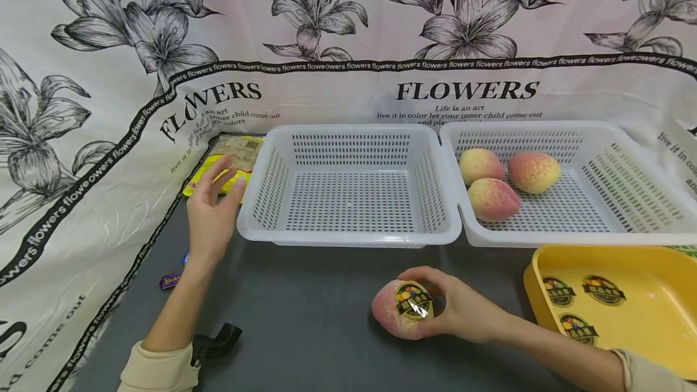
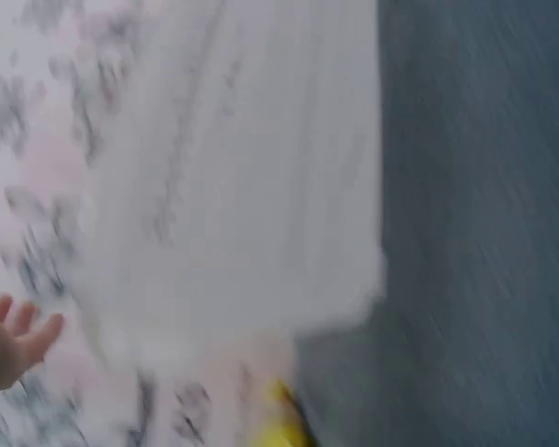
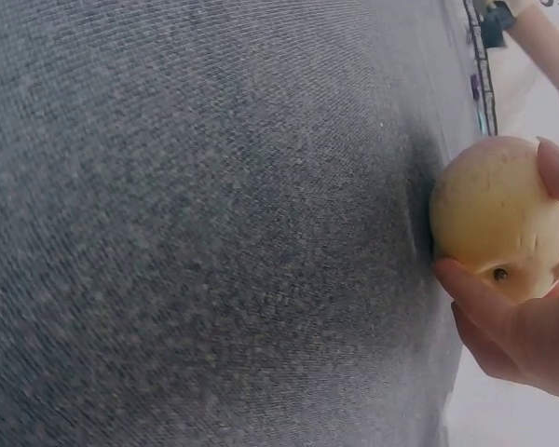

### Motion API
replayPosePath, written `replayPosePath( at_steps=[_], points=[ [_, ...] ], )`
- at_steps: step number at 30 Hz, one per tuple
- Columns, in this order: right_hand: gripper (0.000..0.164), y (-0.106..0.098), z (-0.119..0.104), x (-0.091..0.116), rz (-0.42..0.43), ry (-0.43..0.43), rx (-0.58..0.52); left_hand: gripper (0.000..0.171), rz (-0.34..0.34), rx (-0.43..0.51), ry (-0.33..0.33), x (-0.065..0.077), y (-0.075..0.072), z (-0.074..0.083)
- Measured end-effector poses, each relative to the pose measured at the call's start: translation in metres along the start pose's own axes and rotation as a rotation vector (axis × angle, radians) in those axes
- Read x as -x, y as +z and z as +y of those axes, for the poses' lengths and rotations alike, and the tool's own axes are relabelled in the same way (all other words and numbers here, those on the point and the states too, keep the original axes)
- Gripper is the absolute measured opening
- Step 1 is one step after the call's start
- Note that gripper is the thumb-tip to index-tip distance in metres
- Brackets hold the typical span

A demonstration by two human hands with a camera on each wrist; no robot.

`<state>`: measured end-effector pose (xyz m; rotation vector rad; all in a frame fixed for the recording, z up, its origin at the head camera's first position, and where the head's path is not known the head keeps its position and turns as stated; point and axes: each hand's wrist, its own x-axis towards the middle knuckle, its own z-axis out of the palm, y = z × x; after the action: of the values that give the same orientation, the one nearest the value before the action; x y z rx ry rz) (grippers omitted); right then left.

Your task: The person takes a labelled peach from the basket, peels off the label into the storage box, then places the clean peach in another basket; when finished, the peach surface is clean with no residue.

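A stickered peach [image 1: 405,308] lies on the grey table [image 1: 305,307], its long axis left-right, gripped by the right hand [image 1: 463,307]. The left hand [image 1: 209,213], fingers relaxed and holding nothing, hovers well apart beside the empty basket [image 1: 348,238].

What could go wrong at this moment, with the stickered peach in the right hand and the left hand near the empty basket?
1. The right hand holds the peach with its sticker on the grey table; the sticker's edge seems lifted, so it may peel off.
2. The peach is round; released here, it could roll.
3. The left hand hovers beside the empty basket and could knock it or the yellow packet.
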<state>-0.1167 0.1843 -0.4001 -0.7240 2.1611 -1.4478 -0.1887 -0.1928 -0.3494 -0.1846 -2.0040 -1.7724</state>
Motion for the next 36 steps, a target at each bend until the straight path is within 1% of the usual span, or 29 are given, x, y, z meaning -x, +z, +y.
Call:
replayPosePath(
  at_steps=[1, 2, 3, 5, 7, 9, 11, 13, 15, 18, 20, 23, 25, 28, 32, 34, 35, 36],
  points=[
    [0.067, 0.000, 0.000, 0.000, 0.002, -0.002, -0.002, 0.044, -0.002, 0.052, 0.077, 0.003, 0.007, 0.005],
    [0.067, 0.001, 0.001, 0.000, 0.003, -0.004, -0.002, 0.042, -0.025, 0.096, 0.144, 0.006, 0.013, 0.011],
    [0.067, 0.001, 0.002, 0.000, 0.006, -0.007, 0.001, 0.040, -0.068, 0.146, 0.205, 0.010, 0.021, 0.016],
    [0.067, 0.002, 0.003, 0.000, 0.009, -0.014, 0.000, 0.037, -0.210, 0.229, 0.294, 0.019, 0.035, 0.024],
    [0.068, 0.003, 0.004, 0.000, 0.013, -0.019, -0.003, 0.039, -0.380, 0.260, 0.318, 0.030, 0.051, 0.027],
    [0.068, 0.004, 0.004, 0.000, 0.016, -0.023, -0.013, 0.043, -0.555, 0.285, 0.282, 0.042, 0.065, 0.028],
    [0.068, 0.005, 0.004, 0.000, 0.019, -0.022, -0.021, 0.046, -0.700, 0.274, 0.227, 0.053, 0.077, 0.025],
    [0.068, 0.006, 0.004, 0.000, 0.016, -0.019, -0.037, 0.047, -0.803, 0.241, 0.155, 0.064, 0.087, 0.021],
    [0.069, 0.006, 0.004, 0.000, 0.014, -0.014, -0.050, 0.047, -0.873, 0.177, 0.077, 0.074, 0.095, 0.015],
    [0.070, 0.006, 0.004, 0.001, 0.014, -0.005, -0.051, 0.052, -0.947, 0.073, -0.055, 0.086, 0.103, 0.008],
    [0.070, 0.005, 0.004, 0.002, 0.015, -0.001, -0.045, 0.056, -0.981, 0.040, -0.153, 0.093, 0.108, 0.003],
    [0.070, 0.005, 0.003, 0.003, 0.014, 0.000, -0.042, 0.061, -1.012, 0.062, -0.285, 0.101, 0.116, -0.004],
    [0.069, 0.005, 0.004, 0.004, 0.013, -0.004, -0.047, 0.064, -1.012, 0.085, -0.347, 0.106, 0.121, -0.007],
    [0.068, 0.005, 0.005, 0.005, 0.016, -0.008, -0.055, 0.067, -1.005, 0.095, -0.387, 0.110, 0.125, -0.010],
    [0.064, -0.003, 0.004, 0.008, 0.020, 0.026, -0.077, 0.067, -1.002, 0.091, -0.387, 0.112, 0.128, -0.010],
    [0.058, -0.012, 0.001, 0.011, 0.059, 0.078, -0.043, 0.066, -1.003, 0.096, -0.383, 0.111, 0.128, -0.011],
    [0.055, -0.016, -0.001, 0.012, 0.079, 0.118, -0.033, 0.064, -1.004, 0.092, -0.377, 0.111, 0.128, -0.012],
    [0.051, -0.021, -0.004, 0.014, 0.098, 0.171, -0.048, 0.063, -1.003, 0.088, -0.373, 0.111, 0.129, -0.012]
  ],
)
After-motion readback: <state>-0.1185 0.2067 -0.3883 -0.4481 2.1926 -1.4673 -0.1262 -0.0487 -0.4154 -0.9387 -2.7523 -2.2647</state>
